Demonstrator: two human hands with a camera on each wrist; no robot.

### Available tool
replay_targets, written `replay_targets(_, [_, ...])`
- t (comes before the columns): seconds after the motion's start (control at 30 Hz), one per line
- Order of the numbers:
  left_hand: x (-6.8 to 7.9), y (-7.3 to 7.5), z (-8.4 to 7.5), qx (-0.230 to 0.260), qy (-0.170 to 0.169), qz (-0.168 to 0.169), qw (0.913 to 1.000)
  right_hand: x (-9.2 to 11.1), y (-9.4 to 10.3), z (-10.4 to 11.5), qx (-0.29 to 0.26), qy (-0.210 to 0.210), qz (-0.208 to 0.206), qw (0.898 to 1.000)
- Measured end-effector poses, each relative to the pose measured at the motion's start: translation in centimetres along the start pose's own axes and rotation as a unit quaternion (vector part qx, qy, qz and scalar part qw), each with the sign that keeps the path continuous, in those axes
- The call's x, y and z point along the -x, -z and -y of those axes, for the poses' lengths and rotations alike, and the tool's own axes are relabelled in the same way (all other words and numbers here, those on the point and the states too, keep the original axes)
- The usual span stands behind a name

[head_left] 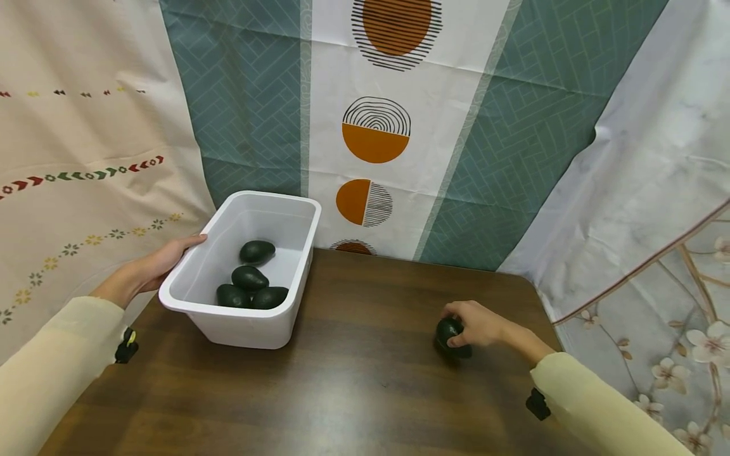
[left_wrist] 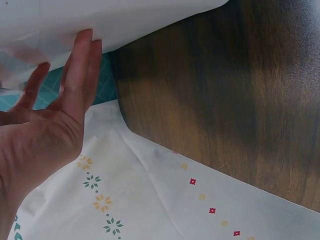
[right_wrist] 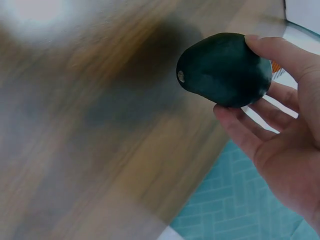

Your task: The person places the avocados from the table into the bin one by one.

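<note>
A white plastic bin [head_left: 251, 327] stands at the left of the wooden table, with several dark green avocados [head_left: 249, 278] lying in it. At its left side my left hand [head_left: 165, 258] holds it, thumb at the rim. The left wrist view shows long fingers [left_wrist: 75, 82] against the bin's outer wall. Out on the right side of the table, my right hand [head_left: 478, 322] grips one more avocado [right_wrist: 222, 70] between thumb and fingers. That avocado's small pale stem end faces away from the palm. Whether it touches the tabletop I cannot tell.
The brown wooden table [head_left: 365, 392] spreads between the two hands. Behind it hangs a teal and white patterned curtain [head_left: 376, 152]. A cream embroidered cloth [head_left: 85, 152] borders the left side, a floral cloth [head_left: 656, 266] the right.
</note>
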State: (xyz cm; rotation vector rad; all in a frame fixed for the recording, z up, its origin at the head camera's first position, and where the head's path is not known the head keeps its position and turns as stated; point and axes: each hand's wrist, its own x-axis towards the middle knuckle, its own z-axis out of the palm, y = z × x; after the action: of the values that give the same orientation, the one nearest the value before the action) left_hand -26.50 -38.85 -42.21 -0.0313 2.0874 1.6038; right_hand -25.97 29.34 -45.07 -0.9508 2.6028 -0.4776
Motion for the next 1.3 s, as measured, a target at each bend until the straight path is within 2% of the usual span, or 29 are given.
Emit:
replay_targets(0.33, [0.1, -0.3, 0.0, 0.002, -0.001, 0.001, 1.0000, -2.7, 1.1, 1.7, 0.015, 0.022, -0.008, 1.000])
replay_targets(0.6, [0.1, -0.2, 0.1, 0.005, 0.000, 0.002, 1.0000, -4.5, 1.4, 3.1, 0.011, 0.023, -0.004, 1.000])
replay_targets(1.3, [0.1, -0.1, -0.1, 0.005, 0.002, 0.006, 1.0000, -9.3, 1.6, 7.0, -0.004, 0.040, -0.029, 0.999])
